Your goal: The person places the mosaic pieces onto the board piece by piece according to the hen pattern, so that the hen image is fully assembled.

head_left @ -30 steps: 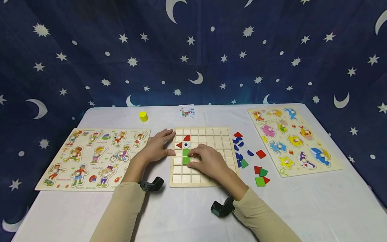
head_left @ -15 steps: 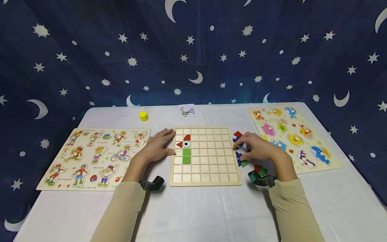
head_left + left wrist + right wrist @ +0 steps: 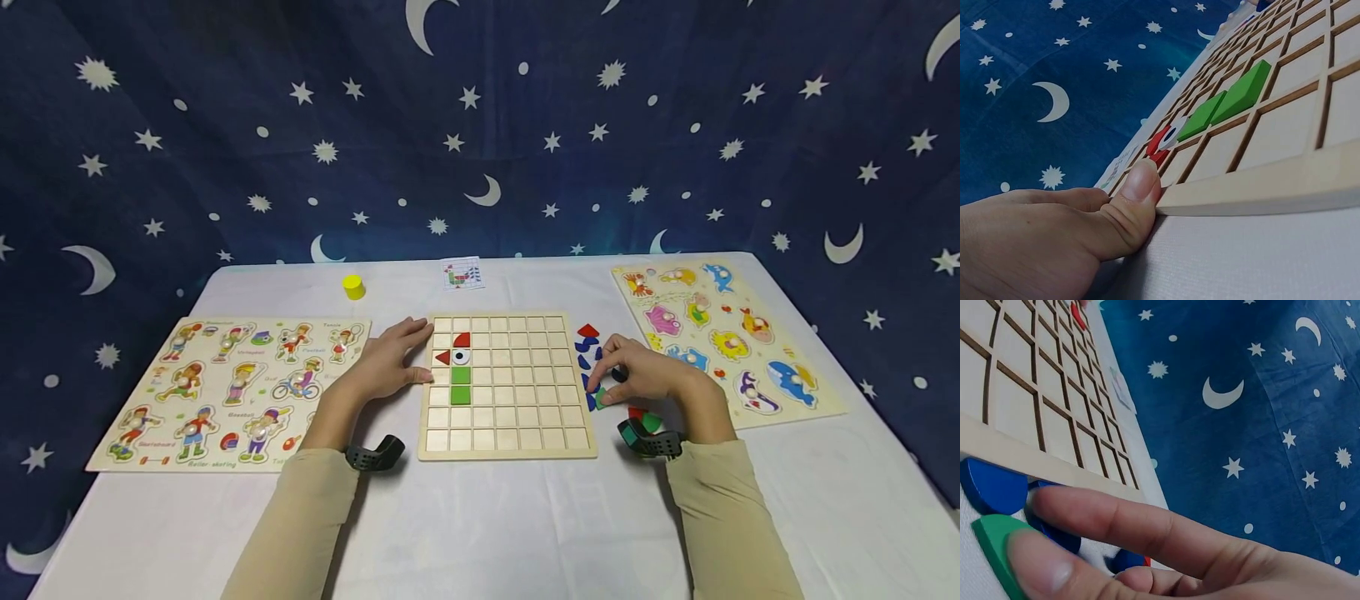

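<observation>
A wooden grid board (image 3: 517, 417) lies mid-table. On its left side sit two green squares (image 3: 461, 385), a white eye tile (image 3: 461, 357), a red triangle (image 3: 442, 358) and a red curved piece (image 3: 462, 340). My left hand (image 3: 386, 367) rests at the board's left edge, thumb against the rim and fingers spread along it. Right of the board, my right hand (image 3: 645, 371) is over the loose pieces. Its thumb touches a green curved piece (image 3: 997, 540), while the index fingertip lies at a blue half-round piece (image 3: 1054, 531), with a gap between thumb and finger.
A sports puzzle board (image 3: 225, 392) lies at left, a sea-animal puzzle board (image 3: 727, 350) at right. Behind the grid board are a small pattern card (image 3: 461, 273) and a yellow cylinder (image 3: 353, 287). More red and green pieces (image 3: 651, 422) are partly hidden by the right wrist.
My right hand has left the lower green square on the grid and moved right to the loose pieces, then shifted slightly among them. The left hand stays at the board's edge.
</observation>
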A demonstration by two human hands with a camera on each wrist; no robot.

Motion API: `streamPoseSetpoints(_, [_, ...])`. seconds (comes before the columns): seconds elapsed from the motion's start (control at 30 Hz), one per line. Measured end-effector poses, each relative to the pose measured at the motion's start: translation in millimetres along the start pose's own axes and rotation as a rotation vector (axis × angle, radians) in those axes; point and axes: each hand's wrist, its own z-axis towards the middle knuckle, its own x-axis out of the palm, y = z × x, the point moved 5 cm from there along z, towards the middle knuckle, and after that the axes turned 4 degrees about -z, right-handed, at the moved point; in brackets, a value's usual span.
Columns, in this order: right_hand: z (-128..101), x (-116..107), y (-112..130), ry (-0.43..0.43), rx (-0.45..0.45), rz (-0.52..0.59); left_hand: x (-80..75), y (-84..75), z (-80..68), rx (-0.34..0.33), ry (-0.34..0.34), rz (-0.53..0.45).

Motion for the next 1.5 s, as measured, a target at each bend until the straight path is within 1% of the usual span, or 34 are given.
streamPoseSetpoints(0.07, [0, 0, 0, -0.004, -0.003, 0.001, -0.4, 0.4, -0.2, 0.001, -0.001, -0.002])
streamPoseSetpoints(0.2, [1, 0, 0, -0.01, -0.017, 0.004, -2.1, 0.3, -1.2, 0.025, -0.017, 0.009])
streamPoseSetpoints(0.3, [1, 0, -1, 0.0, -0.026, 0.014, -2.3, 0.2, -1.7, 0.041, -0.027, 0.01])
streamPoseSetpoints(0.4, [0, 1, 0, 0.013, -0.021, 0.012, -1.8, 0.2, -1.5, 0.041, -0.026, 0.004])
streamPoseSetpoints(0.57, [1, 1, 1, 0.017, 0.061, -0.03, -2.1, 0.1, -0.7, 0.042, -0.026, 0.011])
streamPoseSetpoints(0.77, [0, -3, 10, 0.019, 0.109, -0.095, -2.2, 1.0, -0.6, 0.044, -0.023, 0.014])
streamPoseSetpoints(0.93, [-3, -5, 17, 0.047, 0.169, -0.088, -1.9, -0.1, -1.2, 0.048, -0.027, 0.008])
streamPoseSetpoints(1.03, [-4, -8, 19, 0.039, 0.159, -0.079, -1.7, -0.7, -1.2, 0.048, -0.027, 0.012])
streamPoseSetpoints(1.13, [-6, -11, 22, 0.005, 0.123, -0.049, -1.5, -0.4, -1.0, 0.045, -0.025, 0.008])
streamPoseSetpoints(1.2, [-6, -13, 26, -0.041, 0.076, -0.05, -1.2, -0.2, -0.8, 0.045, -0.024, 0.007])
streamPoseSetpoints(1.4, [7, -14, 52, -0.238, -0.027, -0.084, -0.3, 1.2, 0.4, 0.032, -0.02, 0.009])
streamPoseSetpoints(1.5, [16, -9, 68, -0.318, -0.029, -0.06, -0.2, 2.0, 1.0, 0.025, -0.018, 0.004])
